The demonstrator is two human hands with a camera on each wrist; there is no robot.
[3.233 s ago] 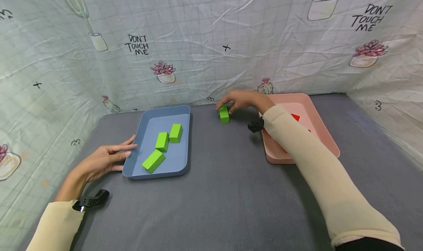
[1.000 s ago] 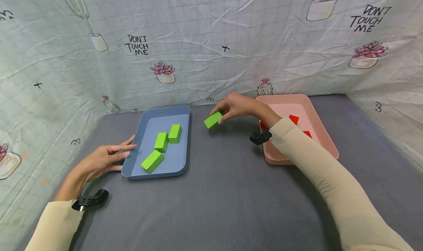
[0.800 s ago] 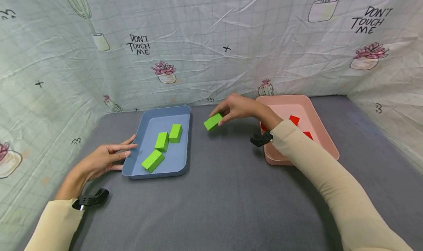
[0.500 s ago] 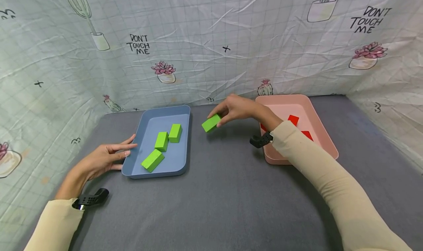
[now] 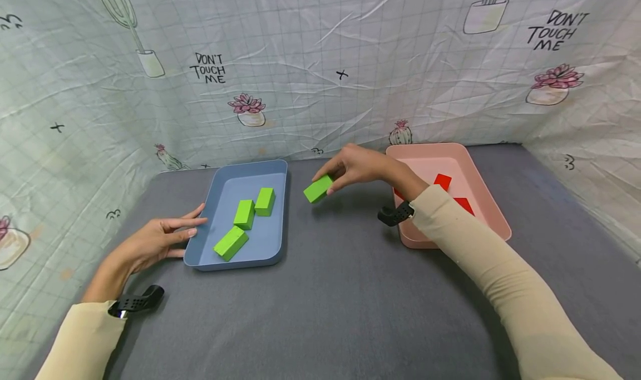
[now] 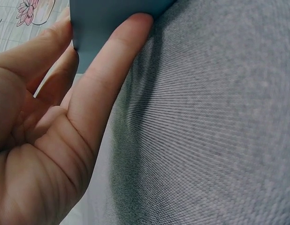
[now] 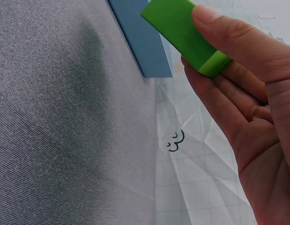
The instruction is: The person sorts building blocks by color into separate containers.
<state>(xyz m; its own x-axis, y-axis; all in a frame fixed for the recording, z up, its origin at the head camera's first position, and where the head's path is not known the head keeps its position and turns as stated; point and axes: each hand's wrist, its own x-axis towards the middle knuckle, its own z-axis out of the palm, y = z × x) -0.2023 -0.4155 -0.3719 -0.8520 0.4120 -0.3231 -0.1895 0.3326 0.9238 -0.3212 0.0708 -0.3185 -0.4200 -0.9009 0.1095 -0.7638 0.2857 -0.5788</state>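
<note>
A green block is pinched between the thumb and fingers of my right hand. It is tilted and raised over the grey table, right of the blue tray. In the right wrist view, the thumb presses one face of the block. My left hand touches the blue tray's left side with fairly straight fingers, the tips at the rim. The left wrist view shows one finger against the tray's outer wall. Inside that tray lie three green blocks.
A pink tray with red blocks stands on the right, partly hidden beneath my right forearm. Grey cloth covers the table. A printed curtain hangs along the back and sides.
My right hand reached the green block near the back edge, took hold of it, tilted it and brought it slightly left and nearer. My left hand and the blue tray have stayed put.
</note>
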